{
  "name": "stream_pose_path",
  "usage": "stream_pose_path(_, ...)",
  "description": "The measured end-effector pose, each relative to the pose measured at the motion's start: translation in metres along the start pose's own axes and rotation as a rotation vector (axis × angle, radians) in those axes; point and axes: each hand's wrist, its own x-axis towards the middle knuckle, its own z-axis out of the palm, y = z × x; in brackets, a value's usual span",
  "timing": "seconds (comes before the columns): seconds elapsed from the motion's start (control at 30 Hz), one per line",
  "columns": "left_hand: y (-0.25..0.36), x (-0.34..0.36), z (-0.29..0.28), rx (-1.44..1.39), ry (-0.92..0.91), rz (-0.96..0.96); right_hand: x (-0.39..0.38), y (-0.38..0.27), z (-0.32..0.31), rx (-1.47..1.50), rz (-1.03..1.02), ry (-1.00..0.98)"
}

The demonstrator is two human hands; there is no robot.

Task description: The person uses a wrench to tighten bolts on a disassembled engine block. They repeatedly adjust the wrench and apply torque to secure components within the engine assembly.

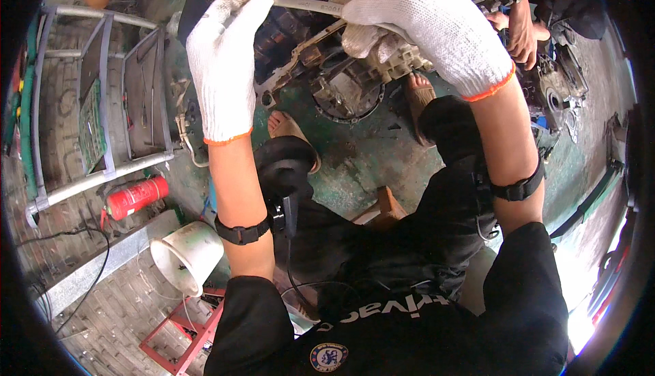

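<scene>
The white-knit-gloved left hand [225, 69] and right hand [437, 21] both grip a flat silver metal wrench [307, 5] above the dark metal engine [269, 48], apparently positioning it, which calls for steady alignment next.

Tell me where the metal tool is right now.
In the head view, the metal tool is near the top, just left of centre, held between the left hand and right hand, over engine parts.

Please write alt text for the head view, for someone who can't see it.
A left hand and a right hand in orange-cuffed white knit gloves hold a slim silver metal tool, apparently a wrench, near greasy metal engine parts. At the picture's left are a red cylindrical fire extinguisher and a white plastic bucket.
</scene>
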Motion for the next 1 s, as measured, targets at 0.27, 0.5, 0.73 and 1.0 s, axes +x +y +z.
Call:
stream_pose_path(0.27,0.004,-0.002,-0.005,0.173,-0.100,0.014,0.001,-0.004,-0.005,0.028,-0.027,0.151)
stream_pose_path(0.5,0.002,0.001,-0.007,0.196,-0.100,0.010,0.006,-0.016,0.013,-0.012,0.011,0.491)
stream_pose_path(0.73,0.001,-0.001,-0.006,0.149,-0.117,-0.004,0.000,0.000,-0.001,-0.163,-0.151,0.133)
stream_pose_path(1.0,-0.004,0.001,-0.007,0.167,-0.090,0.093,0.017,0.034,0.023,-0.059,-0.263,-0.342)
